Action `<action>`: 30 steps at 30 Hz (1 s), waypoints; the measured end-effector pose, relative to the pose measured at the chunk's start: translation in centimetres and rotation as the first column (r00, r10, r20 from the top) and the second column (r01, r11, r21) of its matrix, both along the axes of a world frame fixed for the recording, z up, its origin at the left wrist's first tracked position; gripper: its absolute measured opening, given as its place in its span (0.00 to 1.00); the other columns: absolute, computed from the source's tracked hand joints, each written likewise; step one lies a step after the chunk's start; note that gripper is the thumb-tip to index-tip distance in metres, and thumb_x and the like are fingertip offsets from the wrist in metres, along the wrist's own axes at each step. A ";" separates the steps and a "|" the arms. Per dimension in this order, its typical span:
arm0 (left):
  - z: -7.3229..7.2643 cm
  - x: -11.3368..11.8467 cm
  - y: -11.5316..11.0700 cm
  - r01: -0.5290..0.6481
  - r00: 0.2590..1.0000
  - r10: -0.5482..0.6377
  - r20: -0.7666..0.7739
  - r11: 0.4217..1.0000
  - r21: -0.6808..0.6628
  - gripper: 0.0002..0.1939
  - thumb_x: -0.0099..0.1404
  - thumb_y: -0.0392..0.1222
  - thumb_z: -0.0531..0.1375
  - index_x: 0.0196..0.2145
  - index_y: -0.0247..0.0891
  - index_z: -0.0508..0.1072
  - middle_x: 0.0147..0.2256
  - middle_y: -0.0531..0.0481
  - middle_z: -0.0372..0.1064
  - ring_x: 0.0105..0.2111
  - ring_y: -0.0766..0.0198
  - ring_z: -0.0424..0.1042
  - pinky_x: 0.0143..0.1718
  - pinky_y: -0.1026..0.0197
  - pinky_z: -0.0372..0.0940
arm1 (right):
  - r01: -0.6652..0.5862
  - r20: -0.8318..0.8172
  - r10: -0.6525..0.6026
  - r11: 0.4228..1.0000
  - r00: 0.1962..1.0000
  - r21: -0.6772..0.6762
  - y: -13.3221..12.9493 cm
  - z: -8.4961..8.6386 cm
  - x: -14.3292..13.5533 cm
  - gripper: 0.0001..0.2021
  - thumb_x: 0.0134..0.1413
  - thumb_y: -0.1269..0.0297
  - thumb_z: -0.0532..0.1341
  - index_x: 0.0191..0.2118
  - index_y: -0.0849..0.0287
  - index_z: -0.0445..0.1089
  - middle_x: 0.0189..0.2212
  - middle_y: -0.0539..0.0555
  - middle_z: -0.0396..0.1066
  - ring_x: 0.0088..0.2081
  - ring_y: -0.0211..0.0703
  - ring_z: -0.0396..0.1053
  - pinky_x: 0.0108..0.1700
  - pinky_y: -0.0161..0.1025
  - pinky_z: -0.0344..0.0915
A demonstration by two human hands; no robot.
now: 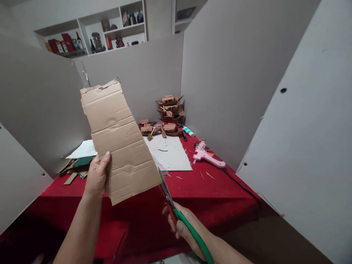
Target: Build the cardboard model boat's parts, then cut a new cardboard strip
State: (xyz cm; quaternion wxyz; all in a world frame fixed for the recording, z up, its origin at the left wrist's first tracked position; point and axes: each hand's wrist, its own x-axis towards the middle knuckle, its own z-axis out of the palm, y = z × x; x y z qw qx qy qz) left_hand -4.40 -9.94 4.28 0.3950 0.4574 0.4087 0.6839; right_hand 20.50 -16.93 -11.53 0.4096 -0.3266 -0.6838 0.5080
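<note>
A creased sheet of brown cardboard (121,143) is held up in front of me, its top edge torn. My left hand (97,174) grips its left side, thumb on the near face and fingers behind. In my right hand (184,223) is a pair of scissors (170,200) with one green and one red handle. The blades point up at the cardboard's lower right corner, partly hidden by it; I cannot tell whether they are cutting. Behind the sheet, a white board (176,154) lies on the red tablecloth (192,187).
Small wooden model boats (169,110) are stacked at the back, with others beside them. A pink glue gun (207,156) and a white-and-green bottle (189,131) lie at the right. Cardboard scraps (70,178) sit at the left. Grey panels (220,73) enclose the table.
</note>
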 end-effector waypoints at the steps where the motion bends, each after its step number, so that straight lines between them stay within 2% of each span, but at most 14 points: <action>1: 0.1 0.1 0.1 0.008 1.000 -0.008 0.002 1.000 0.000 0.17 0.53 0.48 0.68 0.37 0.36 0.74 0.31 0.47 0.79 0.38 0.52 0.78 0.40 0.58 0.73 | 0.006 -0.004 -0.006 1.000 1.000 0.007 0.0 0.2 0.0 0.37 0.50 0.29 0.47 0.45 0.61 0.63 0.27 0.50 0.61 0.26 0.37 0.58 0.25 0.33 0.62; 8: -0.1 0.4 1.0 0.058 0.998 -0.057 0.034 0.998 -0.038 0.21 0.53 0.48 0.67 0.43 0.36 0.73 0.34 0.45 0.79 0.39 0.52 0.78 0.39 0.57 0.73 | 0.030 0.022 -0.030 1.000 0.999 -0.007 0.3 1.2 0.4 0.35 0.51 0.29 0.47 0.44 0.60 0.63 0.25 0.49 0.60 0.24 0.36 0.58 0.25 0.33 0.62; 16: -1.5 0.6 2.2 0.054 0.998 -0.053 0.031 0.998 -0.022 0.16 0.54 0.46 0.67 0.39 0.36 0.73 0.34 0.47 0.79 0.39 0.54 0.78 0.41 0.58 0.72 | 0.072 0.030 -0.073 0.997 0.997 0.010 0.3 1.6 0.3 0.30 0.56 0.33 0.46 0.38 0.60 0.61 0.22 0.47 0.57 0.22 0.35 0.55 0.23 0.32 0.58; 22: -1.4 0.8 1.9 0.042 0.999 -0.041 0.031 0.999 -0.027 0.15 0.53 0.46 0.68 0.37 0.37 0.73 0.31 0.48 0.78 0.39 0.54 0.78 0.42 0.57 0.72 | 0.106 0.022 -0.105 0.994 0.994 -0.029 -0.3 1.8 0.0 0.26 0.58 0.36 0.48 0.36 0.59 0.60 0.19 0.44 0.54 0.20 0.33 0.52 0.20 0.31 0.54; 30: -1.6 1.5 2.5 0.044 0.999 -0.043 0.013 0.997 -0.058 0.17 0.53 0.45 0.67 0.39 0.36 0.74 0.34 0.46 0.79 0.38 0.55 0.77 0.39 0.58 0.72 | 0.149 -0.045 -0.152 0.986 0.987 -0.072 -0.1 1.8 -0.1 0.26 0.56 0.35 0.52 0.30 0.58 0.59 0.19 0.44 0.52 0.20 0.32 0.50 0.19 0.31 0.52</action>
